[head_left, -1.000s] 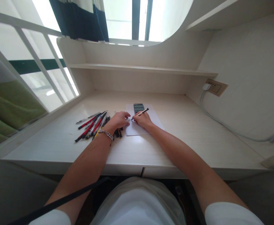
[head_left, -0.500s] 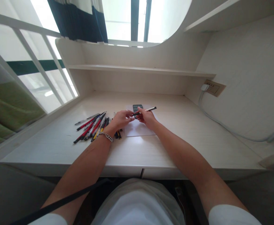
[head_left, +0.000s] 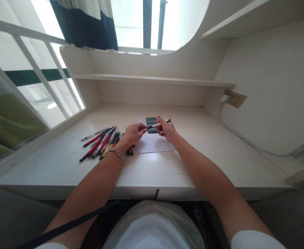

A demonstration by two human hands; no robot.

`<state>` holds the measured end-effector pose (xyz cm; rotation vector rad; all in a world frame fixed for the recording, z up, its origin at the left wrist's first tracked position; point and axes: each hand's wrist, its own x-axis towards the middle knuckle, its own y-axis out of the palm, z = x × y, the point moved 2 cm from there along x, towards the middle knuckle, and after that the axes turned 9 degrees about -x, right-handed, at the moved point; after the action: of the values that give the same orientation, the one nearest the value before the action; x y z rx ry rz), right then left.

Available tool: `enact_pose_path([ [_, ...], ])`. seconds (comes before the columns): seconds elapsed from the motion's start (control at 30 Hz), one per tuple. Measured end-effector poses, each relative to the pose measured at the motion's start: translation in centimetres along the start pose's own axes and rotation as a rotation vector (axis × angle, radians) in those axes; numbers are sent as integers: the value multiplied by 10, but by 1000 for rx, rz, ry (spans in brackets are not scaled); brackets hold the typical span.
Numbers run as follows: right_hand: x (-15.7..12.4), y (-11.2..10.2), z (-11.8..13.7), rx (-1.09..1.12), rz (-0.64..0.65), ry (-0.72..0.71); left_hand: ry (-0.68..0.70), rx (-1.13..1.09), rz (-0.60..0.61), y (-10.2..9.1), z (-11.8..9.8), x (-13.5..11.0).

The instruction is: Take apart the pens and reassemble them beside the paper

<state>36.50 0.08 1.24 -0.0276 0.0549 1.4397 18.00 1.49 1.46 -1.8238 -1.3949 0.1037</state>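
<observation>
A slim pen (head_left: pixel 156 125) with a white barrel and dark ends is held level between my hands above the phone. The fingertips of my left hand (head_left: pixel 135 132) are closed in a pinch on its dark left end. My right hand (head_left: pixel 168 131) has the barrel loosely between raised thumb and curled fingers. Beneath the hands a dark-screened phone (head_left: pixel 151 122) lies on a white sheet of paper (head_left: pixel 154 147). Left of the paper, partly behind my left wrist, spreads a loose pile of pens (head_left: pixel 100 143) in red, black, white and yellow.
Everything rests on a pale wooden desk (head_left: pixel 206 159). A low shelf (head_left: pixel 152 80) runs along its back. On the right wall a white plug with a grey cable (head_left: pixel 235 133) sits in a socket (head_left: pixel 235 98). White railings (head_left: pixel 34 67) stand at the left.
My right thumb has lifted and the right fingers have loosened and shifted slightly right along the pen. The left hand keeps its pinch. More of the phone shows; the view has shifted slightly.
</observation>
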Motion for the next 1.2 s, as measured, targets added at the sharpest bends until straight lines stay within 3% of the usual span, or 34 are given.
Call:
enact_pose_path([
  [0.1,6,-14,1,-73,-163,-87,-21,40,-12,-2,-1,0],
  [0.17,9,-18,-1,-174,-180,-134,-17,63,-7,-1,-1,-1],
  [0.43,5,-19,2,-413,75,-118,-25,86,-19,2,6,-1],
  [0.6,0,-36,17,-752,253,-318,-2,67,-88,-7,5,1],
  [0.73,-8,-45,23,-1004,309,-400,19,66,-75,-7,3,2],
  [0.93,-7,-52,26,-1091,311,-423,39,-19,-114,-4,1,2],
  [1.03,7,-67,21,-1047,207,-403,8,-83,-171,-6,0,2],
  [1.2,36,-105,-1,-979,-359,-192,-41,-29,-152,-10,1,1],
])
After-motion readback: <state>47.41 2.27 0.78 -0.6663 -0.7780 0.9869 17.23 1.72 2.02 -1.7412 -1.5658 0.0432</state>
